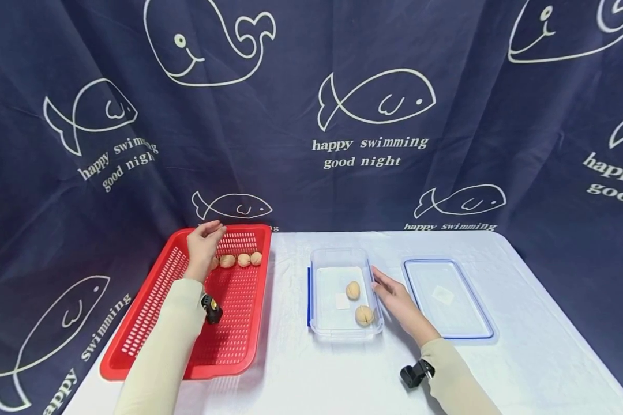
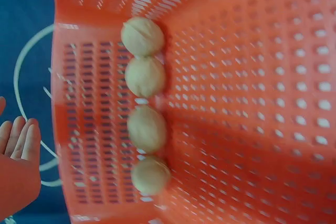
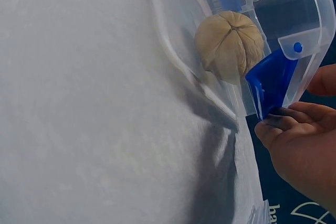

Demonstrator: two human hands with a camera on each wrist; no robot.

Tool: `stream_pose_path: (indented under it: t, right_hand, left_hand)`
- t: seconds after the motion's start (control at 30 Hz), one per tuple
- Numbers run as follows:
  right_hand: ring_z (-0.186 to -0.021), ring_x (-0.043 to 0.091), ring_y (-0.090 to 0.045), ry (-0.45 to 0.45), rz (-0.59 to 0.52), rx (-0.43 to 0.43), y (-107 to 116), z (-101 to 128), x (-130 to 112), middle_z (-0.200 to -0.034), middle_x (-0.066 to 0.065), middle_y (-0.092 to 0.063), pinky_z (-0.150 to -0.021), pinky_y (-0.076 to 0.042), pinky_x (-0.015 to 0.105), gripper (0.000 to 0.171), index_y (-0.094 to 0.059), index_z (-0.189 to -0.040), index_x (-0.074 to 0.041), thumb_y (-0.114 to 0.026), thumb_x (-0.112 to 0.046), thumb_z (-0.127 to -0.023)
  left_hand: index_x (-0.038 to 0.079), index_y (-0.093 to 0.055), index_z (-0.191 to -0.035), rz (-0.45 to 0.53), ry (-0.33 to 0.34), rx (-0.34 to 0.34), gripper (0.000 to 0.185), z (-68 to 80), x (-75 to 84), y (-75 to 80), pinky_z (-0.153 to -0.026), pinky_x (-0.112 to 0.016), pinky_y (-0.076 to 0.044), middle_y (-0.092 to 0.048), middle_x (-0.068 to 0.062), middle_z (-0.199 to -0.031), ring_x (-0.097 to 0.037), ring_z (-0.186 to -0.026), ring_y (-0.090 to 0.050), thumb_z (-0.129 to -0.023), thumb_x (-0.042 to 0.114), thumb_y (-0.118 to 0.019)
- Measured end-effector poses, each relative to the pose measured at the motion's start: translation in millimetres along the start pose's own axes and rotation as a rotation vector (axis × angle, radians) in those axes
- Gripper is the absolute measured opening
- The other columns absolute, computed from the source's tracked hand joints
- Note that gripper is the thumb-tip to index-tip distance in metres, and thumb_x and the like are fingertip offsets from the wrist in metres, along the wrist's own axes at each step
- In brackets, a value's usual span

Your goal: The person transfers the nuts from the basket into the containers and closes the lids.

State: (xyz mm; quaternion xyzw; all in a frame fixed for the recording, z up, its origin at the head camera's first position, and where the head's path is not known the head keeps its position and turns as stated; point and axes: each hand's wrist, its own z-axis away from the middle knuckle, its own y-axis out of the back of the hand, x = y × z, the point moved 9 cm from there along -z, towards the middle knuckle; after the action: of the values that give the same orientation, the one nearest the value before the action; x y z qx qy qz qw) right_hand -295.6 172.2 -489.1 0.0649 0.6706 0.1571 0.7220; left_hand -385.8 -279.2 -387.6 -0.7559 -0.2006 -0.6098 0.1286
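My left hand (image 1: 202, 249) is over the far end of a red plastic basket (image 1: 262, 300), its fingers extended and nothing visible in them. Below it, several walnuts (image 1: 227, 261) lie in a row along the basket's far wall; the left wrist view shows them apart from the hand (image 2: 21, 156). My right hand (image 1: 398, 300) grips the right side of a clear plastic container (image 1: 328, 282), fingers at its blue latch (image 3: 273, 83) and thumb by the rim. Inside the container are two walnuts, one farther back (image 1: 353, 290) and one in the near right corner (image 1: 364, 316).
To the right of the container, a clear lid (image 1: 441, 320) with a blue seal lies flat on the white tablecloth (image 1: 529, 346). A dark blue curtain (image 1: 291, 127) with fish drawings hangs behind the table.
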Motion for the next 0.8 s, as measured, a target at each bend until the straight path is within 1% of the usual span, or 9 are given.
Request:
stream_pose_path:
  t: [0.1, 0.27, 0.37, 0.47, 0.5, 0.57, 0.63, 0.73, 0.8]
  right_hand:
    - [-0.143, 0.033, -0.021, -0.005, 0.005, -0.005, 0.7, 0.1, 0.4, -0.155, 0.013, -0.027, -0.115, -0.014, 0.048, 0.053, -0.028, -0.151, -0.010, -0.044, -0.023, -0.103]
    - [-0.142, 0.033, -0.022, -0.003, 0.002, -0.001, 1.0, -0.1, 0.0, -0.155, 0.013, -0.027, -0.115, -0.015, 0.047, 0.053, -0.029, -0.151, -0.010, -0.045, -0.022, -0.102]
    - [-0.142, 0.032, -0.023, 0.003, -0.004, 0.006, 1.2, 0.2, -0.4, -0.154, 0.013, -0.028, -0.116, -0.015, 0.046, 0.052, -0.030, -0.151, -0.010, -0.045, -0.021, -0.102]
    - [-0.142, 0.032, -0.023, 0.008, -0.008, 0.006, 1.1, -0.2, -0.1, -0.155, 0.013, -0.028, -0.115, -0.016, 0.046, 0.052, -0.030, -0.150, -0.009, -0.045, -0.021, -0.102]
    - [-0.142, 0.032, -0.024, 0.010, -0.007, 0.005, 0.9, -0.1, 0.0, -0.155, 0.013, -0.028, -0.115, -0.016, 0.046, 0.052, -0.030, -0.150, -0.009, -0.045, -0.021, -0.102]
    - [-0.142, 0.033, -0.024, 0.013, -0.003, 0.000, 0.5, 0.1, 0.0, -0.155, 0.013, -0.027, -0.115, -0.016, 0.046, 0.053, -0.029, -0.151, -0.009, -0.045, -0.022, -0.102]
    - [-0.142, 0.032, -0.023, 0.015, -0.002, -0.002, 0.4, -0.1, 0.3, -0.155, 0.013, -0.027, -0.115, -0.016, 0.045, 0.053, -0.029, -0.151, -0.009, -0.045, -0.022, -0.102]
    - [-0.142, 0.032, -0.023, 0.016, -0.004, -0.001, 0.3, -0.4, 0.5, -0.155, 0.012, -0.027, -0.116, -0.015, 0.045, 0.053, -0.029, -0.151, -0.009, -0.045, -0.023, -0.102]
    - [-0.142, 0.032, -0.023, 0.016, -0.010, 0.002, 0.4, -0.9, 0.5, -0.155, 0.012, -0.027, -0.116, -0.015, 0.045, 0.053, -0.029, -0.151, -0.009, -0.045, -0.022, -0.102]
  left_hand:
    - [-0.010, -0.064, -0.113, -0.054, 0.023, 0.021, 0.029, -3.1, -12.2, 10.8, -0.071, -0.009, -0.047, -0.070, -0.016, -0.102, 0.009, -0.072, -0.059, -0.085, -0.002, -0.068]
    - [-0.012, -0.062, -0.115, -0.111, 0.070, 0.042, 0.031, -3.4, -30.2, 25.4, -0.066, -0.007, -0.045, -0.066, -0.025, -0.110, 0.013, -0.068, -0.056, -0.086, -0.002, -0.067]
    - [-0.014, -0.061, -0.114, -0.186, 0.088, 0.057, 0.031, -1.2, -37.7, 32.7, -0.062, -0.005, -0.043, -0.064, -0.029, -0.112, 0.014, -0.064, -0.051, -0.086, -0.002, -0.067]
    - [-0.014, -0.061, -0.115, -0.262, 0.128, 0.060, 0.031, 1.9, -46.7, 39.1, -0.058, -0.004, -0.040, -0.062, -0.030, -0.115, 0.013, -0.063, -0.047, -0.086, -0.001, -0.067]
    - [-0.013, -0.061, -0.115, -0.286, 0.143, 0.058, 0.032, 3.0, -49.8, 40.8, -0.057, -0.003, -0.038, -0.062, -0.031, -0.116, 0.011, -0.064, -0.048, -0.087, 0.000, -0.066]
    - [-0.013, -0.060, -0.116, -0.322, 0.169, 0.041, 0.032, 4.9, -55.7, 42.9, -0.057, -0.004, -0.038, -0.061, -0.031, -0.116, 0.003, -0.070, -0.055, -0.087, 0.000, -0.066]
    - [-0.013, -0.060, -0.117, -0.359, 0.182, 0.025, 0.033, 6.7, -59.6, 44.4, -0.059, -0.007, -0.041, -0.061, -0.031, -0.116, -0.012, -0.080, -0.062, -0.087, 0.001, -0.066]
    - [-0.014, -0.059, -0.116, -0.430, 0.196, -0.008, 0.034, 9.5, -63.2, 45.2, -0.070, -0.021, -0.048, -0.061, -0.032, -0.114, -0.032, -0.098, -0.062, -0.088, 0.002, -0.066]
    - [-0.014, -0.058, -0.117, -0.483, 0.207, -0.028, 0.034, 11.1, -64.7, 45.8, -0.079, -0.034, -0.049, -0.061, -0.032, -0.114, -0.039, -0.103, -0.058, -0.088, 0.004, -0.065]
